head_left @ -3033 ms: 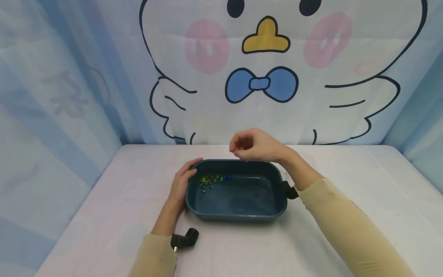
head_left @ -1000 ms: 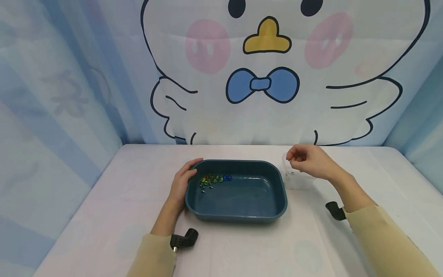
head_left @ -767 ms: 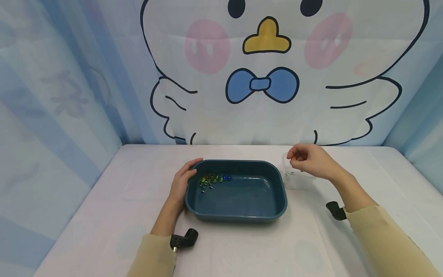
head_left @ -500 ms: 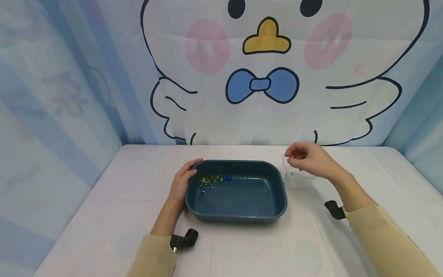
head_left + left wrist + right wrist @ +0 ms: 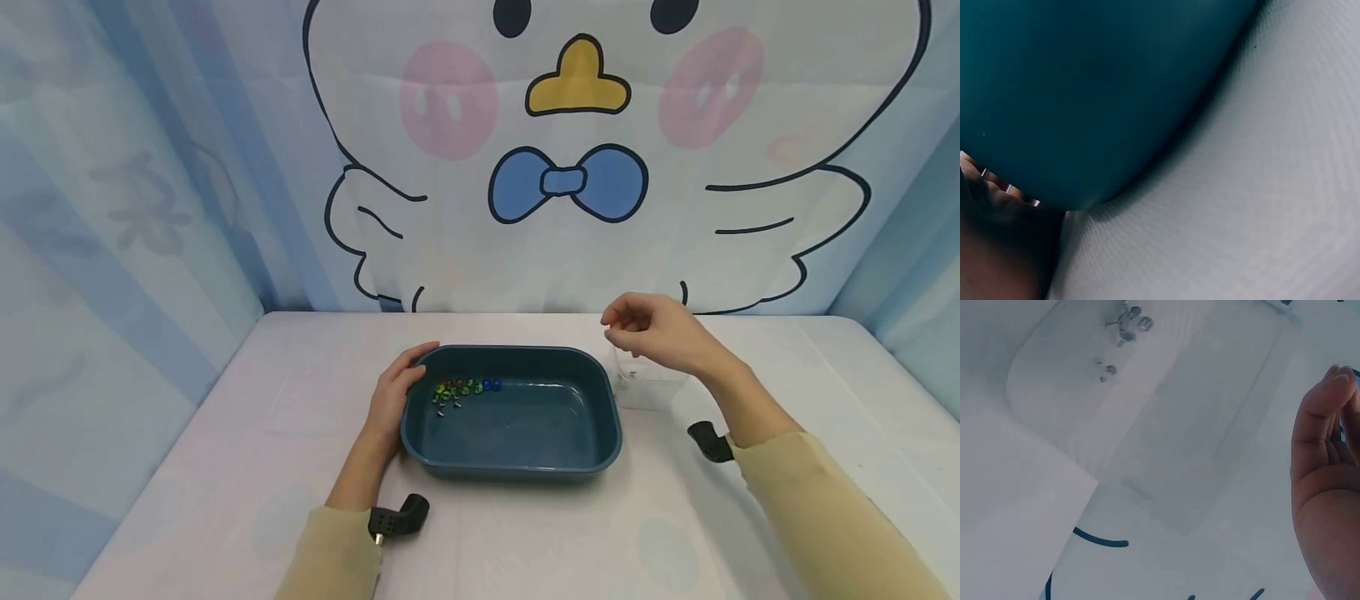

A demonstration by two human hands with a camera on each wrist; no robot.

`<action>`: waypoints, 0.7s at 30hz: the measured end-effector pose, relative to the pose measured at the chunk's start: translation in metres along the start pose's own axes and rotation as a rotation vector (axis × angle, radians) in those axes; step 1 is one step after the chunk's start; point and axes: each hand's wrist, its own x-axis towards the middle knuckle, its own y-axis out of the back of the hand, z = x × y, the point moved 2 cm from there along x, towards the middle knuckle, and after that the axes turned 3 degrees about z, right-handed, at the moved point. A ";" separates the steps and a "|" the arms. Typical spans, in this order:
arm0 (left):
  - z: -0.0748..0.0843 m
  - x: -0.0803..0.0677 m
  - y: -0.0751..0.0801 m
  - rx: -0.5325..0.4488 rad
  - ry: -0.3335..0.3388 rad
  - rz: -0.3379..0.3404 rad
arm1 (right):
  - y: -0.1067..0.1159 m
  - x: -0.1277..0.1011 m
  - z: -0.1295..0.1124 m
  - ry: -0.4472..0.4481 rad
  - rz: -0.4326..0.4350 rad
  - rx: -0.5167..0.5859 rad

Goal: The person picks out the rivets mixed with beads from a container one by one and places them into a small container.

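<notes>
My left hand (image 5: 388, 402) holds the left end of a dark blue-green rectangular tray (image 5: 517, 467), thumb at the rim and fingers along the outer wall. Inside, at the tray's left, lie green, yellow, red and blue glass marbles (image 5: 467, 387) and a few small silver tacks (image 5: 441, 412). Over the back left of a clear plastic box (image 5: 648, 396) hovers my right hand (image 5: 663, 333), fingers loosely curled, a slight gap between thumb and forefinger and nothing visible between them. Several small silver tacks (image 5: 1129, 324) lie in the box in the right wrist view.
The tray and box stand side by side on a white-covered table (image 5: 315, 467). A cartoon-printed curtain (image 5: 465, 250) hangs right behind the table's far edge. Each wrist carries a black camera mount (image 5: 400, 517).
My right hand passed from above the tray to over the clear box, its pinched fingertips parted slightly, and it has now lifted a little back toward the tray. The left hand and tray stayed still.
</notes>
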 end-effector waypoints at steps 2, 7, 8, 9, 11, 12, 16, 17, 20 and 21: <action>0.000 0.000 0.000 0.006 0.000 -0.002 | -0.001 0.003 -0.004 0.006 0.001 0.007; 0.000 0.000 0.001 0.013 0.004 -0.001 | -0.005 0.009 -0.015 0.033 -0.007 0.035; 0.000 0.000 0.001 0.012 0.004 -0.002 | -0.006 0.011 -0.018 0.042 -0.008 0.039; 0.000 0.000 0.001 0.010 0.004 -0.002 | -0.007 0.012 -0.021 0.049 -0.009 0.044; 0.000 0.000 0.001 0.008 0.003 -0.001 | -0.009 0.015 -0.026 0.061 -0.012 0.055; 0.001 0.000 0.001 0.011 0.001 -0.001 | -0.011 0.017 -0.028 0.066 -0.013 0.061; 0.001 0.000 0.001 0.021 0.003 0.000 | -0.016 0.023 -0.037 0.087 -0.025 0.084; 0.001 0.000 0.001 0.022 0.004 0.000 | -0.017 0.024 -0.039 0.092 -0.029 0.091; 0.001 0.000 0.000 0.025 0.005 0.004 | -0.021 0.027 -0.045 0.111 -0.041 0.105; 0.001 0.000 0.000 0.026 0.003 0.007 | -0.023 0.029 -0.047 0.116 -0.045 0.109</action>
